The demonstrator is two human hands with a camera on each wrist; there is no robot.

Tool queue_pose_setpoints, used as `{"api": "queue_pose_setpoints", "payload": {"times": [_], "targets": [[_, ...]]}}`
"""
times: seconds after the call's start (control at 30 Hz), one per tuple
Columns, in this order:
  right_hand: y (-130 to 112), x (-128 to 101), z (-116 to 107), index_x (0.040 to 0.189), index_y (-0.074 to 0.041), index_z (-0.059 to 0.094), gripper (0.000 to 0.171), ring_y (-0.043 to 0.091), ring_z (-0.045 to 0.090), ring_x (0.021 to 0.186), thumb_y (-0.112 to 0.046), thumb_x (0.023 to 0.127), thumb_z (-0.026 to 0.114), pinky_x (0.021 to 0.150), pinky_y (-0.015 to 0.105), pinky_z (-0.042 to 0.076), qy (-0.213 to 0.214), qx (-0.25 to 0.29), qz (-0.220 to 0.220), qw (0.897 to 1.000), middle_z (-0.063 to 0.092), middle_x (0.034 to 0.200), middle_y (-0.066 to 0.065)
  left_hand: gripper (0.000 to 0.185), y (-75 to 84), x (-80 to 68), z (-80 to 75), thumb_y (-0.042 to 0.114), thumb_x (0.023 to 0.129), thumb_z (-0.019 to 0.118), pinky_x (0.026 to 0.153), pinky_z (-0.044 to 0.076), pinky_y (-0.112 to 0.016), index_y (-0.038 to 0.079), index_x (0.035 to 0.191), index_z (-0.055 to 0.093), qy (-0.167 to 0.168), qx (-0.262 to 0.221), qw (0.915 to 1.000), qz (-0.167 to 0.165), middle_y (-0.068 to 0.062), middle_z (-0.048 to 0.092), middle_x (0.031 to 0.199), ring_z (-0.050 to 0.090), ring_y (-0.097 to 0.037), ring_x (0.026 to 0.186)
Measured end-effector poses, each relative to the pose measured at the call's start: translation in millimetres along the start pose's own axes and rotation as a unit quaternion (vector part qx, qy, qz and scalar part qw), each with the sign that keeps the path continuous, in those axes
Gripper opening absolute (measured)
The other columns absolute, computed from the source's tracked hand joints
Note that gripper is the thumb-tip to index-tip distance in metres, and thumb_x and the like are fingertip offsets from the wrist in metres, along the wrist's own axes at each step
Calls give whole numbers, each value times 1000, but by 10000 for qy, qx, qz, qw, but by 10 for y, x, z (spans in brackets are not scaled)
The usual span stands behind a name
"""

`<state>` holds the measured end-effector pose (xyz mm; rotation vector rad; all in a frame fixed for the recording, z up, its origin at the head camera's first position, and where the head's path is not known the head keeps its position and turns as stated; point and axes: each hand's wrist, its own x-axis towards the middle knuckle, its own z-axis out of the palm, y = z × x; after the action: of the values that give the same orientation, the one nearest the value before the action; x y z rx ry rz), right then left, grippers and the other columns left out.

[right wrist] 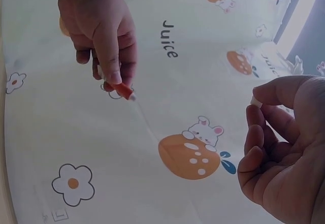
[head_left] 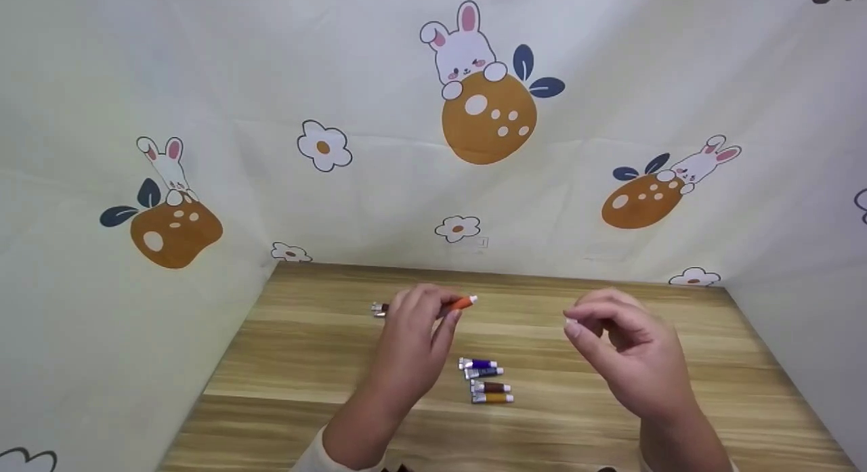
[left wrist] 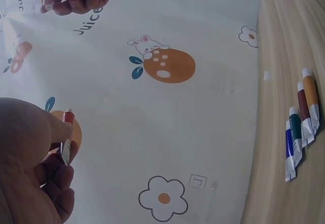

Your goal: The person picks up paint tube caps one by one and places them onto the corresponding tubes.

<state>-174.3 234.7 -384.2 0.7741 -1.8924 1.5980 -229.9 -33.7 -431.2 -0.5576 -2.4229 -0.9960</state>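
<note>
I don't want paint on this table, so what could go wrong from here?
1. The left hand holds the orange tube above the table, and its tip looks uncapped; a squeeze could drip paint.
2. The right hand pinches what may be a small white cap at its fingertips; it could slip and roll off.
3. Four tubes lie below both hands and could get knocked.

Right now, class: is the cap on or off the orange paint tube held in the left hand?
Off. The orange tube shows a bare white nozzle, and the right hand pinches a small white cap.
</note>
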Motion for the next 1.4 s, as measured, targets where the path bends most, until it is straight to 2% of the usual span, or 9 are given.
{"api": "queue_pose_setpoints", "payload": {"times": [0.37,0.73,0.9,1.03,1.17,1.4], "targets": [[-3,-17,47,103,1,78,32,14,62,85,25,85,69,66,22,51,-188,-207,-150,9995,71,98,3,14,181,-89,-90,28,107,66,108,47,-38,24,120,70,49,-95,9982,587,11,71,118,61,-10,117],[2,-34,90,105,-2,80,33,11,62,82,23,84,72,62,24,50,-253,-401,-188,9987,72,98,4,18,333,-172,-149,33,108,64,103,48,-37,27,123,70,-207,-95,9976,651,15,68,121,55,-8,115],[-6,-41,113,104,-3,81,31,13,63,81,21,84,75,61,26,49,-248,-544,14,9982,73,97,5,17,361,-192,-163,36,108,63,106,48,-37,27,122,70,-218,-124,9967,766,16,68,120,56,-7,117],[-12,-42,128,104,-8,82,32,12,63,79,17,85,77,59,28,47,-265,-799,181,9963,74,97,4,18,377,-208,-174,37,109,62,106,48,-37,27,122,70,-238,-139,9965,788,16,68,119,55,-7,117],[-2,-38,143,104,-11,83,32,11,61,78,15,86,78,58,30,44,-279,-913,157,9953,74,96,2,17,383,-219,-170,34,107,65,103,48,-36,27,122,70,-201,-148,9962,838,16,68,119,54,-6,115],[59,-45,163,104,-12,82,35,9,62,79,16,84,79,56,25,47,-348,-902,7,9953,74,97,1,16,378,-224,-146,34,107,66,102,48,-35,27,120,72,-105,-211,9956,907,17,69,116,56,-6,115]]}}
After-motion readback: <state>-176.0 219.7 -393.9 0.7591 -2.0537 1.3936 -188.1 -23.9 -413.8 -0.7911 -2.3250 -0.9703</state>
